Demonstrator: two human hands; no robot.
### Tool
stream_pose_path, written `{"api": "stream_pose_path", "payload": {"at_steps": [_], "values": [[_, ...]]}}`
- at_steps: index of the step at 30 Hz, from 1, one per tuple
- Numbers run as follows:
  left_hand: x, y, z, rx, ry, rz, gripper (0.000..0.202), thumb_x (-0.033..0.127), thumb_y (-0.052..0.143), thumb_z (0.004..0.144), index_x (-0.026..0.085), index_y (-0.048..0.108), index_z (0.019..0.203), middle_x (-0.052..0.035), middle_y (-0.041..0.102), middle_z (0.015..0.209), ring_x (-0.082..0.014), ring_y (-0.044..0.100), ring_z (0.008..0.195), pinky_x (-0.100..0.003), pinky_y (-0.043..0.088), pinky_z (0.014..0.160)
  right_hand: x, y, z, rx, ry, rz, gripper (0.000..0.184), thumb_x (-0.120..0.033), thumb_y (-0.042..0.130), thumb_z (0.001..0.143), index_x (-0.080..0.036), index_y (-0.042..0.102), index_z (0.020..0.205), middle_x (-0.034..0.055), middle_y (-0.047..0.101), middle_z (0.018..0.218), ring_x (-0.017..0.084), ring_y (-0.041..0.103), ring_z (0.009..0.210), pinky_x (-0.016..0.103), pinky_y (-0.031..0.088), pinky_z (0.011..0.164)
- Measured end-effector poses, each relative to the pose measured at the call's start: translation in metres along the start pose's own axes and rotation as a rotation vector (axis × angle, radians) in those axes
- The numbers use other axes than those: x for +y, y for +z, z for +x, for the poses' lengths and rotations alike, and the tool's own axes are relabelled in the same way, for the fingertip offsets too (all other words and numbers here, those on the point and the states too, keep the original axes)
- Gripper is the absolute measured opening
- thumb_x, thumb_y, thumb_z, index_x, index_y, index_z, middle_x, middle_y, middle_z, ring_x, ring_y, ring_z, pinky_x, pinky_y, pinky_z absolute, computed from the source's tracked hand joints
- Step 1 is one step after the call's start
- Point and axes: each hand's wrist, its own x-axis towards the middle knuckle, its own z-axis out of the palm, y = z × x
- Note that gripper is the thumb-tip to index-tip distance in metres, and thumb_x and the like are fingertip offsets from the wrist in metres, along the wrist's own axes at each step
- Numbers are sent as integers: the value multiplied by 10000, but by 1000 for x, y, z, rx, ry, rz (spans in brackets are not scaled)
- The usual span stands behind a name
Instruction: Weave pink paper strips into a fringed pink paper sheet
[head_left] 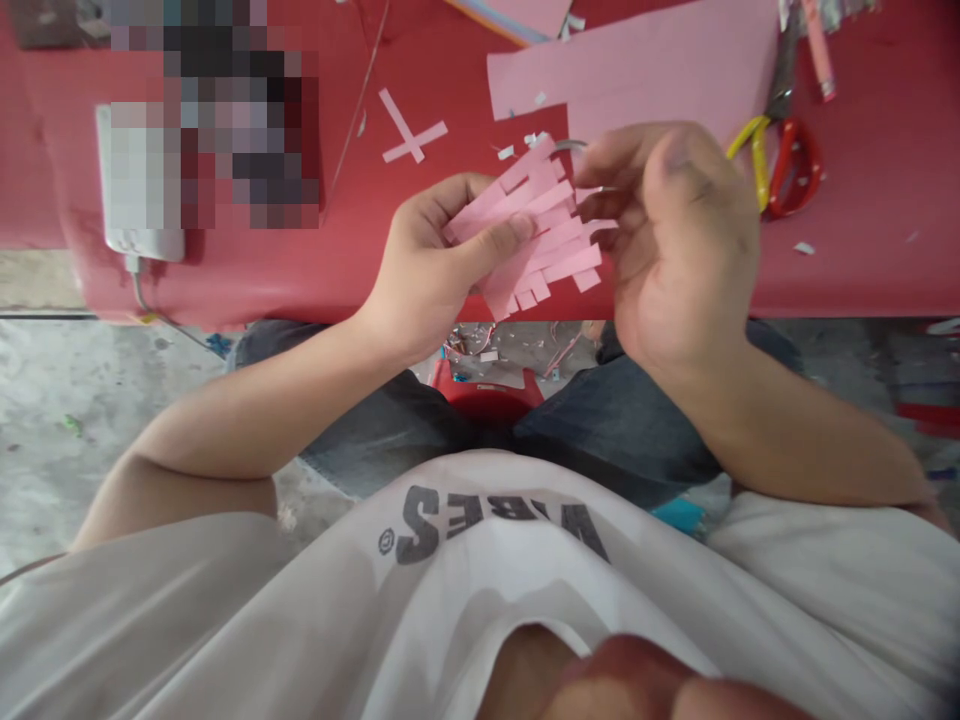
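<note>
My left hand [435,260] grips a piece of woven pink paper strips [555,250], thumb on top and fingers behind it. Loose strip ends stick out unevenly along the paper's right and lower edges. My right hand [682,240] is raised just right of those ends, its fingers half curled and apart, slightly blurred; whether a fingertip touches a strip is unclear. A thin grey curved thing [570,145] shows between the paper and my right fingers, its kind not clear. Both hands are over the front edge of the red-covered table [360,270].
Two crossed pink strips [412,135] lie left of centre. Behind my right hand is a pink paper sheet [675,60], with yellow-and-red-handled scissors [795,165] beside it. A white power bank [142,200] with a cable sits at left, near a pixelated area. Paper scraps litter the floor.
</note>
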Motion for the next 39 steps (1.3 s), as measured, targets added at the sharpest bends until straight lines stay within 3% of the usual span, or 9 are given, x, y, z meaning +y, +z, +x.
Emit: {"api": "stream_pose_path", "payload": {"at_steps": [2, 4, 7, 10, 15, 20, 26, 36, 39], "values": [[0, 0, 1, 42, 7, -17, 169, 392, 812, 885, 293, 676, 880, 5, 604, 777, -134, 536, 620, -318, 459, 552, -2, 0, -2, 125, -116, 50, 118, -426, 613, 985, -378, 685, 1065, 3, 691, 1014, 202, 630, 865, 369, 499, 761], [0, 1, 2, 69, 20, -44, 158, 391, 819, 877, 305, 695, 922, -6, 638, 858, -152, 584, 694, -326, 484, 585, -4, -1, -5, 134, -168, -4, 87, -389, 733, 928, -333, 717, 993, -6, 667, 830, 169, 564, 691, 346, 439, 640], [-2, 1, 5, 71, 89, -73, 240, 423, 850, 835, 340, 702, 1004, -3, 689, 996, -183, 637, 810, -334, 519, 614, -4, -4, -10, 61, -111, -147, 219, -415, 739, 946, -266, 719, 788, -19, 610, 639, 123, 474, 519, 332, 333, 499], [-7, -1, 9, 71, 144, -51, 281, 480, 832, 845, 375, 671, 1050, 12, 707, 1051, -200, 648, 850, -360, 541, 657, -4, -4, -12, -6, -60, -143, 304, -391, 702, 978, -242, 702, 713, -27, 611, 586, 102, 427, 436, 330, 274, 419], [-11, -6, 11, 4, 252, -42, 268, 494, 826, 862, 402, 658, 1050, 16, 683, 1020, -154, 589, 738, -356, 496, 605, -4, -1, -10, -30, -53, -46, 281, -268, 686, 974, -228, 712, 697, -39, 628, 570, 91, 457, 412, 306, 289, 386], [-6, -2, 7, 61, 171, 37, 302, 546, 767, 898, 357, 589, 1052, 2, 630, 913, -141, 519, 667, -348, 401, 539, -6, 1, -12, -2, -28, -33, 289, -229, 684, 959, -238, 699, 671, -40, 626, 564, 93, 496, 429, 279, 321, 400], [-8, -1, 6, 35, 234, 3, 273, 556, 754, 908, 366, 582, 1002, -11, 568, 879, -148, 456, 633, -352, 324, 550, -3, 4, -15, 20, 26, 49, 254, -233, 691, 951, -253, 705, 698, -14, 631, 602, 134, 580, 491, 303, 411, 437], [-6, 1, 6, 51, 240, -9, 315, 584, 748, 901, 326, 577, 961, -17, 539, 839, -149, 478, 632, -329, 341, 537, -6, 7, -14, 63, -29, -12, 255, -263, 698, 969, -229, 694, 716, -29, 629, 587, 101, 552, 468, 262, 397, 431], [-7, 0, 8, 67, 264, 11, 282, 523, 771, 903, 320, 579, 942, -20, 543, 854, -147, 480, 644, -323, 356, 519, -5, 6, -12, 63, -77, -31, 276, -269, 699, 976, -219, 684, 705, -30, 619, 576, 96, 543, 466, 267, 355, 423]]}}
